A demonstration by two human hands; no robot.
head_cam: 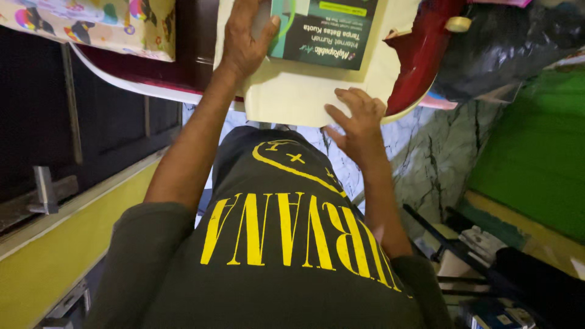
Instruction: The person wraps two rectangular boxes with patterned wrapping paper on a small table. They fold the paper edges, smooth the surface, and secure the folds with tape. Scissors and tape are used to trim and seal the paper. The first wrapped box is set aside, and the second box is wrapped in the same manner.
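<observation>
Because the head camera looks straight down our chest, we see both arms reaching out to a cream board (292, 91). Our left hand (247, 39) grips a dark green printed leaflet (329, 30) at its edge, pinning it flat; our right hand (359, 122) lies spread and released on the board's near edge, steadying it.

A pale cream board (292, 91) sits at the top centre of the frame, resting across a dark red surface (420, 55) that shows to its right and, as a dark strip with a white rim, to its left. A dark green printed leaflet (329, 30) lies flat on the board at the upper centre. Marbled white floor (426, 158) fills the centre right, below the board.
</observation>
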